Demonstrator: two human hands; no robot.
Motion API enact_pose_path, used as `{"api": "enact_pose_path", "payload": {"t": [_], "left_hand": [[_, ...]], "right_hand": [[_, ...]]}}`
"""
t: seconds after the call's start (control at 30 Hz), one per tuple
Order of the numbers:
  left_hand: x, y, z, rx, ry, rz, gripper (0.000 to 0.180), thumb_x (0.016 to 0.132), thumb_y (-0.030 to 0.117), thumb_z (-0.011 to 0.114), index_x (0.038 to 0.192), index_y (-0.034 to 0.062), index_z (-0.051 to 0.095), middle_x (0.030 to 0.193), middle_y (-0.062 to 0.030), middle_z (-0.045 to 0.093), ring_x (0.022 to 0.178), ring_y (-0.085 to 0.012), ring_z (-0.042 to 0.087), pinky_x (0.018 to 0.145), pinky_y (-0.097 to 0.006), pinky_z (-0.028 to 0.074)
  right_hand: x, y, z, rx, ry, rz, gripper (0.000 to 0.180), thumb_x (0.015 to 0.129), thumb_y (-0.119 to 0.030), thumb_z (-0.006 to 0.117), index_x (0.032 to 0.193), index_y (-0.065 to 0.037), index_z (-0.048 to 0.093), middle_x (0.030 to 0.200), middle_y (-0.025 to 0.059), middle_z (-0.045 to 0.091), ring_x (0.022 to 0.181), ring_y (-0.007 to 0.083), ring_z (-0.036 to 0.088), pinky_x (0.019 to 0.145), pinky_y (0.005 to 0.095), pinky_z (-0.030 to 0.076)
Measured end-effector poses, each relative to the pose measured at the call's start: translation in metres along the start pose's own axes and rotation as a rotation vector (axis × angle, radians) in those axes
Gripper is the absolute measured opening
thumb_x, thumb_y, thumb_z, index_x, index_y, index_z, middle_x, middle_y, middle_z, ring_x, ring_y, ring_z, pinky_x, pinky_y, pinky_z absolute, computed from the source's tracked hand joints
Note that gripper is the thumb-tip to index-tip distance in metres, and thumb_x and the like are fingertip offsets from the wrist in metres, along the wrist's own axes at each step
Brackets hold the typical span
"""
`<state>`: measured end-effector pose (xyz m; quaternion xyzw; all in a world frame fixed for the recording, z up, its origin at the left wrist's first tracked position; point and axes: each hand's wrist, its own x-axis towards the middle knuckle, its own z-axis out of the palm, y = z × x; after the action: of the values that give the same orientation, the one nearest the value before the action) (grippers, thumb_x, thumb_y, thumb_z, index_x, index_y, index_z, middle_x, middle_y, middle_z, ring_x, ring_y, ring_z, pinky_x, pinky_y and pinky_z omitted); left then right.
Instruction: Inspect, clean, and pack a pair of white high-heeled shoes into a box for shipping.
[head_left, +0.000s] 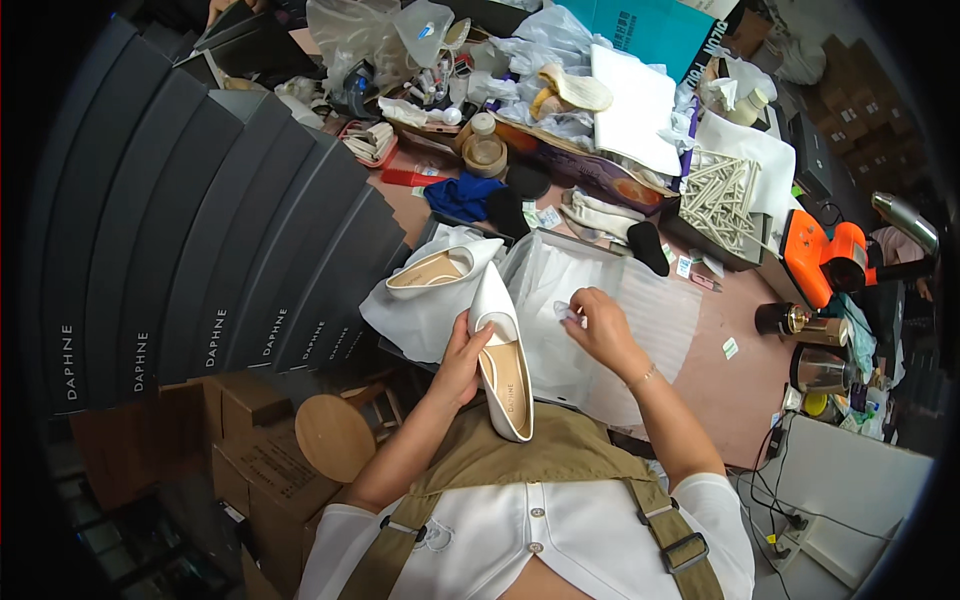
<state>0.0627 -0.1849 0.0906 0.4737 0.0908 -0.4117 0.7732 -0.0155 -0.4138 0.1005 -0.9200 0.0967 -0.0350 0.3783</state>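
My left hand (460, 362) is closed around the side of a white pointed shoe (492, 297), its toe pointing away from me and its beige insole facing up. A second white pointed shoe (478, 256) lies on white wrapping paper (408, 312) just beyond that hand. My right hand (606, 330) pinches a small pale, crumpled piece (567, 313) that I cannot make out more closely. Below it, an open shoe box (580, 245) is lined with white tissue paper (545, 358). A sheet of translucent wrapping (655, 330) spreads to the right.
Tall stacks of dark shoe boxes (215, 220) rise at the left. A box of thin whitish sticks (722, 195) and an orange device (805, 255) stand at the right. Black-and-white socks (610, 222), a blue cloth (462, 197) and a jar (484, 150) crowd the table's far side.
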Motion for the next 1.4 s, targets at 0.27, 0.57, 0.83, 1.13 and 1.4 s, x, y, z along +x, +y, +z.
{"api": "enact_pose_path", "payload": {"t": [0.27, 0.57, 0.83, 1.13, 1.4], "left_hand": [[0.0, -0.001, 0.019, 0.026, -0.243, -0.007, 0.057, 0.099, 0.02, 0.047, 0.145, 0.0092, 0.016, 0.132, -0.0093, 0.041, 0.118, -0.0174, 0.045, 0.099, -0.033, 0.039], [0.0, 0.006, 0.026, 0.102, -0.403, 0.02, 0.061, 0.097, 0.015, 0.048, 0.145, 0.0066, 0.012, 0.134, -0.0121, 0.038, 0.121, -0.02, 0.044, 0.1, -0.035, 0.04], [-0.001, 0.002, 0.036, -0.072, -0.458, -0.046, 0.052, 0.099, 0.038, 0.04, 0.139, 0.0085, 0.024, 0.128, -0.0088, 0.044, 0.117, -0.0179, 0.047, 0.098, -0.034, 0.041], [0.003, 0.004, 0.031, 0.096, -0.29, -0.002, 0.054, 0.099, 0.05, 0.031, 0.137, 0.0116, 0.029, 0.126, -0.0065, 0.047, 0.115, -0.0161, 0.049, 0.096, -0.033, 0.042], [0.004, -0.002, 0.027, 0.032, -0.337, -0.002, 0.059, 0.099, 0.048, 0.034, 0.142, 0.0098, 0.021, 0.13, -0.0083, 0.044, 0.117, -0.0177, 0.047, 0.098, -0.033, 0.04]], "right_hand": [[-0.01, -0.071, 0.032, -0.102, 0.069, -0.225, 0.03, 0.067, -0.017, 0.074, 0.088, -0.005, 0.057, 0.085, 0.0107, 0.054, 0.082, 0.0295, 0.057, 0.066, 0.0376, 0.048], [-0.013, -0.071, 0.022, 0.303, 0.189, 0.027, 0.084, 0.072, -0.01, 0.074, 0.143, -0.003, 0.029, 0.118, 0.0217, 0.052, 0.104, 0.0378, 0.055, 0.084, 0.0384, 0.048], [-0.02, -0.095, -0.002, -0.093, 0.386, -0.127, 0.067, 0.067, -0.015, 0.075, 0.126, -0.002, 0.046, 0.097, 0.0185, 0.058, 0.089, 0.0317, 0.058, 0.073, 0.0368, 0.047], [-0.024, -0.084, 0.017, 0.06, 0.24, -0.032, 0.022, 0.076, -0.012, 0.065, 0.091, -0.005, 0.051, 0.077, 0.0122, 0.057, 0.065, 0.0284, 0.059, 0.058, 0.0378, 0.047], [-0.041, -0.082, 0.021, 0.092, 0.243, -0.01, 0.022, 0.081, -0.018, 0.066, 0.095, -0.007, 0.053, 0.081, 0.0134, 0.059, 0.068, 0.0289, 0.06, 0.057, 0.04, 0.048]]}}
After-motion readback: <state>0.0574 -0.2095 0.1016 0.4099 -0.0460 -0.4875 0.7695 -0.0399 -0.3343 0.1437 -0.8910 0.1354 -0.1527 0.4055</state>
